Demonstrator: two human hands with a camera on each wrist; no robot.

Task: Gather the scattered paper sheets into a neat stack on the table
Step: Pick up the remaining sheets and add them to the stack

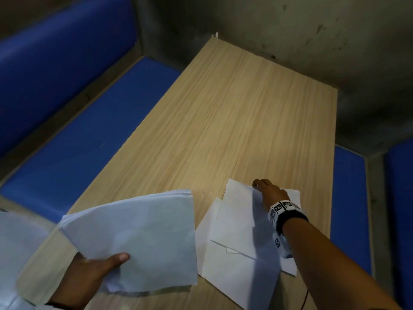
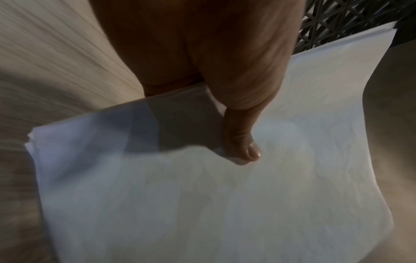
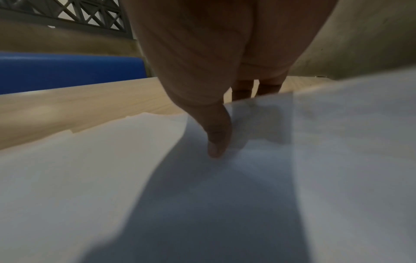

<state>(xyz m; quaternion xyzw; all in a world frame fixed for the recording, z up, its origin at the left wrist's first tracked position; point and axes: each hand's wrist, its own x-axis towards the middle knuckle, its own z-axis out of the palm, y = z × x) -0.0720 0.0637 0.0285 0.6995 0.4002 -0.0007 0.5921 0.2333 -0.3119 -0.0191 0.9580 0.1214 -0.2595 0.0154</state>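
Note:
My left hand (image 1: 105,264) holds a bundle of white sheets (image 1: 138,236) above the near left part of the wooden table (image 1: 223,119). The thumb (image 2: 247,147) presses on top of the bundle (image 2: 202,204) and the fingers are hidden beneath it. Several loose sheets (image 1: 232,260) lie overlapping at the near right of the table. My right hand (image 1: 264,190) reaches over them and pinches the far edge of the top sheet (image 1: 237,224). Its thumb (image 3: 217,147) is on the top sheet (image 3: 225,204) and the fingers (image 3: 242,89) are behind the edge.
Blue padded benches run along the table's left side (image 1: 78,142) and right side (image 1: 348,209). A stained grey wall (image 1: 290,41) closes off the far end. Pale fabric (image 1: 13,253) fills the lower left corner. A grey lattice (image 3: 90,16) shows beyond the bench.

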